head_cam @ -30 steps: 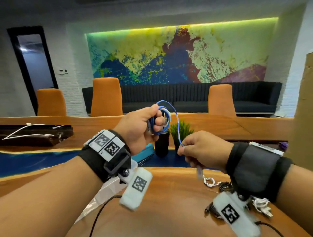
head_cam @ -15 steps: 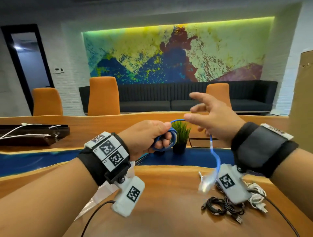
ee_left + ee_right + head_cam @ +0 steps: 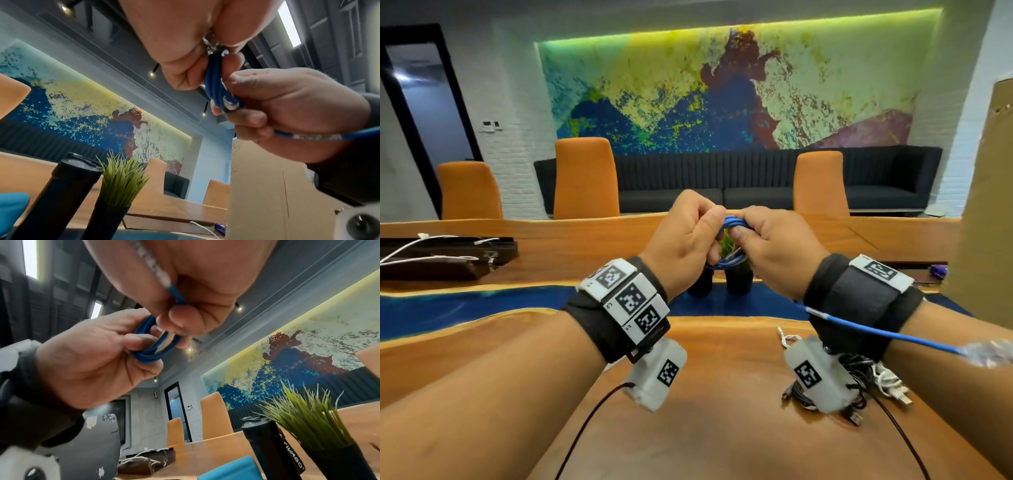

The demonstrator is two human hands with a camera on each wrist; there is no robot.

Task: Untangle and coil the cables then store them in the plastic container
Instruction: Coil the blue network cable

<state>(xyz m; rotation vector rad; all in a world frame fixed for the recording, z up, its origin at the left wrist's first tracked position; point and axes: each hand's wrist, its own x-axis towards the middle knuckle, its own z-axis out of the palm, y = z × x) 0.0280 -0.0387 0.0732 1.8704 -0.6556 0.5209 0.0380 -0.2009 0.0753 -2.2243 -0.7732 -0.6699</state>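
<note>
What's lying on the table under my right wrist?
Under the right hand, a pile of black cables and white cables lies on the wooden table. The wrist camera covers the pile's middle.

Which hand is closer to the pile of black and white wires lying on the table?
Right. The right hand is up holding the blue cable coil, but the cable pile lies under its wrist. The left hand grips the same coil farther over to the left.

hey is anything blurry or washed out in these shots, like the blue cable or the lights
Head view: the blue cable coil between the hands is sharp, but its loose end smears with motion blur. Left wrist view: the ceiling window blows out white. Right wrist view: the left hand is crisp; the potted plant is slightly soft.
</note>
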